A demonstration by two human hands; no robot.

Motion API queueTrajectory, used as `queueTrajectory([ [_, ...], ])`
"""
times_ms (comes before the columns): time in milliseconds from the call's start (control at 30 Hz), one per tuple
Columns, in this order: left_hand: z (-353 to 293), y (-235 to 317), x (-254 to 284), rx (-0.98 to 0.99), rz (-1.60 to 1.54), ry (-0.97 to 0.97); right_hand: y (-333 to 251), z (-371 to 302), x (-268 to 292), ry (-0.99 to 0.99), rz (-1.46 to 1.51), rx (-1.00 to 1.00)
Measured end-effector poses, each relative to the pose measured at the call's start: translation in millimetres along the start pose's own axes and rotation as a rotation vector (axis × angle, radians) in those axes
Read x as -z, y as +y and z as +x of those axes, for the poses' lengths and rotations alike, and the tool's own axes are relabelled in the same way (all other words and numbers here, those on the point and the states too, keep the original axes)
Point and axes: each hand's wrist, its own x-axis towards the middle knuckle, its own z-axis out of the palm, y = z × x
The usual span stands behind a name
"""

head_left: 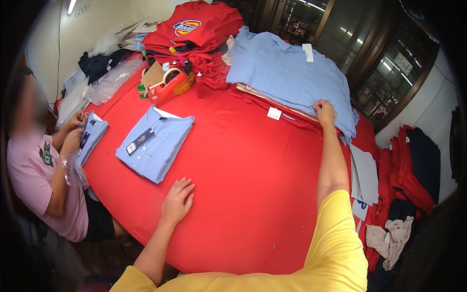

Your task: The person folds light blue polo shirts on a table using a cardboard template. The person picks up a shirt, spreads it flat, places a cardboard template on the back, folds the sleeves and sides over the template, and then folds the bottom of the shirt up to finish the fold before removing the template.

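My left hand (pixel 177 202) lies on the red-covered table (pixel 233 194) with its fingers stretched out, holding nothing. Just beyond it is a folded light blue polo shirt (pixel 168 141) with a dark hang tag (pixel 140 141) on its front. My right arm reaches far forward. At the near edge of a stack of garments, my right hand (pixel 325 113) has its fingers closed on the top light blue shirt (pixel 287 68), which is spread flat with a white tag (pixel 308 52). Peach and red cloth shows beneath that shirt.
A co-worker (pixel 44 180) at the left handles another folded blue shirt (pixel 95 134) and clear plastic. Behind stand a red tape dispenser (pixel 170 90), small bottles and piled red shirts (pixel 194 29). White cards (pixel 364 175) and more garments (pixel 413 165) are at the right.
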Motion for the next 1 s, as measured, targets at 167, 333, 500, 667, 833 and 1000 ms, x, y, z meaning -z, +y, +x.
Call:
queueTrajectory([
  [167,2,2,-1,-0.011,0.001,0.009,4,-8,28,0.049,0.408,0.098],
  [333,3,1,-3,-0.028,0.002,0.022,-29,-116,107,-0.090,0.086,0.449],
  [500,-2,-4,-3,-0.010,-0.036,0.050,-117,-286,192,-0.767,0.240,0.496],
  [667,-1,-19,-6,0.200,-0.407,0.136,-132,-346,203,-0.808,0.799,0.297],
  [833,23,49,-2,0.223,-0.467,0.172,-52,-345,95,-0.415,0.588,-0.142],
  [1000,31,113,-50,0.310,-0.866,-0.349,-72,-319,43,-0.376,0.332,-0.269],
])
